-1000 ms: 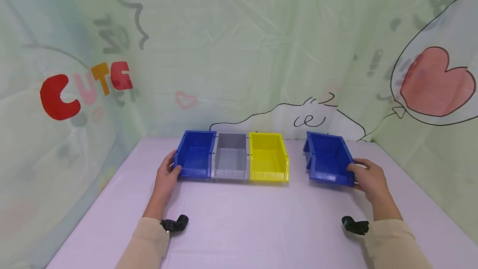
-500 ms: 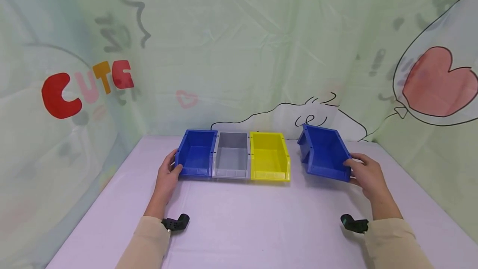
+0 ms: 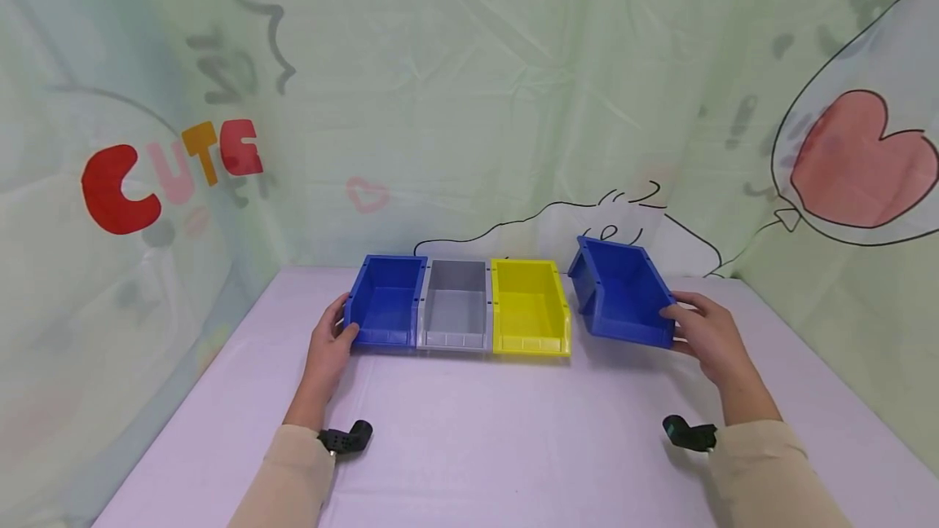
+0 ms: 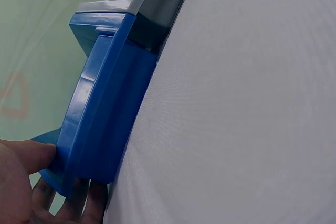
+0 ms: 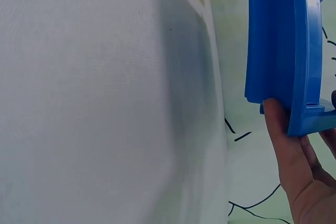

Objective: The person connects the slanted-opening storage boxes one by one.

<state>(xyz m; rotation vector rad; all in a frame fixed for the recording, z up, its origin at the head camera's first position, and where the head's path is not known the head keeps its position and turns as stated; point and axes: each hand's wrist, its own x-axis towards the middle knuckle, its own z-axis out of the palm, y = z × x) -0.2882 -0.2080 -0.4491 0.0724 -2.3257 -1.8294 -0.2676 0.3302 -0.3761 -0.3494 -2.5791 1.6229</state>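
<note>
In the head view my left hand [image 3: 328, 345] pinches the left wall of a blue storage bin [image 3: 385, 308], thumb over the rim and fingers outside. That bin stands side by side with a grey bin [image 3: 455, 308] and a yellow bin [image 3: 530, 308]. To the right of the yellow one, my right hand [image 3: 710, 336] grips a second blue bin [image 3: 631, 292] by its right side, thumb inside the rim. This bin is tilted and raised off the table, its shadow falling below it in the right wrist view. A small gap separates it from the yellow bin.
A table with a pale cloth [image 3: 469, 446] lies under the bins. Behind and on both sides hangs a printed curtain [image 3: 469, 104], close to the back of the bins.
My right hand has lifted the second blue bin and moved it left, closer to the yellow bin, tilting it. The left hand and the row of three bins have stayed in place.
</note>
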